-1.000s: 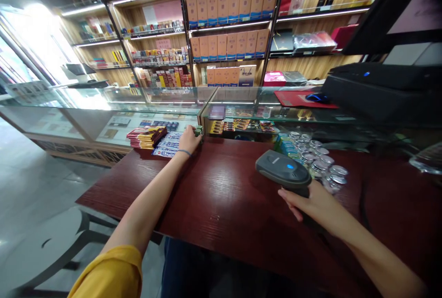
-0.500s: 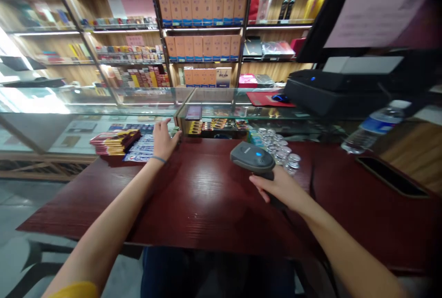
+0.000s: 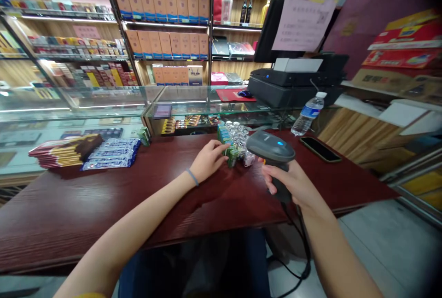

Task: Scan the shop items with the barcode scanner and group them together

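Note:
My left hand [image 3: 208, 160] reaches across the wood counter, thumb and fingers apart. Its fingertips are at the nearest small green box [image 3: 232, 156], at the front end of a row of similar boxes; whether they touch it is hard to tell. My right hand [image 3: 286, 177] is wrapped round the handle of a dark grey barcode scanner [image 3: 270, 146], which has a blue light on top. Beside the green row stand several clear, silver-capped containers [image 3: 238, 134], partly behind the scanner. Another small green box [image 3: 144, 136] stands at the left, away from both hands.
On the left lie blue-and-white packets [image 3: 112, 153] and a stack of red-and-yellow packs [image 3: 65, 150]. A water bottle [image 3: 308, 114] and a phone [image 3: 320, 149] are at the right. The scanner's cable [image 3: 304, 247] hangs down. A glass display case [image 3: 193, 109] borders the counter's back.
My left hand has moved right, from the green box by the blue-and-white packets to the green row. The view has turned right. My right hand keeps hold of the barcode scanner.

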Available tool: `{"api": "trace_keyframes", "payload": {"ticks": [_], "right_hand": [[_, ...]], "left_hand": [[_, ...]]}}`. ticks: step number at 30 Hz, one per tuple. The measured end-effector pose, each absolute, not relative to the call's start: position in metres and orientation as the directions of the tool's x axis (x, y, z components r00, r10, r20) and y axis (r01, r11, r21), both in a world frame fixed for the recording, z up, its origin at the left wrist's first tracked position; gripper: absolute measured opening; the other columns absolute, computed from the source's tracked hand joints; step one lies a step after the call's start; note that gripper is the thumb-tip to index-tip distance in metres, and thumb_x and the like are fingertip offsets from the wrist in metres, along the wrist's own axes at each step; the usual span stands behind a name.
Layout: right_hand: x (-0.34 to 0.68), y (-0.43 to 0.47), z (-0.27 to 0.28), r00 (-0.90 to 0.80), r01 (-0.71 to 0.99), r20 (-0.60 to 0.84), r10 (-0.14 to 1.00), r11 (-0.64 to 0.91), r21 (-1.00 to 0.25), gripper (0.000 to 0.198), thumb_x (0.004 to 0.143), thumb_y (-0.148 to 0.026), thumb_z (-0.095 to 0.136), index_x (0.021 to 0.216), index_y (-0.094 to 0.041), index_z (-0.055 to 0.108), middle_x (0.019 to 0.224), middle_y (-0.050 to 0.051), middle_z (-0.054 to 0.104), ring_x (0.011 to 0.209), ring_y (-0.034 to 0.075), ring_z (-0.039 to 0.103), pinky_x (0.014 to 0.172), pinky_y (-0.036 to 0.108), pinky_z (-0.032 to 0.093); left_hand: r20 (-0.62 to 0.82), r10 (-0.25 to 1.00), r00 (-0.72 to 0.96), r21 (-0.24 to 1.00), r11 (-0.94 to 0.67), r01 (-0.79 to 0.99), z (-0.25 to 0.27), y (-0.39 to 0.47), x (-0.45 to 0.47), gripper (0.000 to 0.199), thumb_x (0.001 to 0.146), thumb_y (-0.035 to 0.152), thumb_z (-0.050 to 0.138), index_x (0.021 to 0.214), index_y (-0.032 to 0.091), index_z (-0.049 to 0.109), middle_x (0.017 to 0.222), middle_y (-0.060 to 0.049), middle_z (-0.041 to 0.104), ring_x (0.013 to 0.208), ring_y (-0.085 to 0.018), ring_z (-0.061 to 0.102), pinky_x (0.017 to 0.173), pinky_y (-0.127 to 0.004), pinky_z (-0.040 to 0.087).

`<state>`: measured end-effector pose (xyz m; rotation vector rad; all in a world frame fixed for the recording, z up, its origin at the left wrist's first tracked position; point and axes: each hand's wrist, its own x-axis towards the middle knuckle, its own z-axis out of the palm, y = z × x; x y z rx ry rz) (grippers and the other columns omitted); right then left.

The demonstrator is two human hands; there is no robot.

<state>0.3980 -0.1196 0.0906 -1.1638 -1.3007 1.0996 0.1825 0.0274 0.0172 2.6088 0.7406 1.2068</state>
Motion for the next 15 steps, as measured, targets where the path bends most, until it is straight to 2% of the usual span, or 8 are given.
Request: {"api": "trace_keyframes", "payload": {"ticks": [5,10,15], "right_hand": [[0.41,-0.139,0.076,0.056,0.11,0.067,0.996,0.06,-0.992,0.026,0.084,-0.039,0.071,0.078,-0.017,0.058,0.053,-0.004,0.055,0.04,0.008,0.048,0.044,0.022,0.036],[0.414,-0.147,0.068,0.047,0.127,0.048,0.998,0.041,-0.991,0.026,0.085,-0.04,0.07,0.087,-0.017,0.058,0.054,-0.005,0.055,0.04,0.009,0.049,0.044,0.023,0.037],[0.41,-0.144,0.071,0.006,0.131,0.038,0.999,0.037,-0.991,0.029,0.085,-0.041,0.07,0.096,-0.017,0.058,0.056,-0.006,0.055,0.039,0.009,0.049,0.045,0.023,0.037]], "left_hand": [[0.675,0.52,0.524,0.385,-0.854,0.351,0.01,0.023,0.207,0.044,0.089,0.03,0.066,0.133,0.025,0.058,0.11,-0.009,0.054,0.1,-0.021,0.058,0.093,-0.038,0.054],[0.67,0.519,0.53,0.377,-0.854,0.359,0.005,0.02,0.207,0.036,0.089,0.029,0.067,0.124,0.024,0.064,0.108,-0.008,0.055,0.099,-0.02,0.058,0.092,-0.037,0.054],[0.631,0.585,0.509,0.447,-0.811,0.378,0.005,0.017,0.2,0.027,0.087,0.024,0.068,0.113,0.022,0.063,0.107,-0.006,0.059,0.096,-0.019,0.06,0.088,-0.034,0.054]]}}
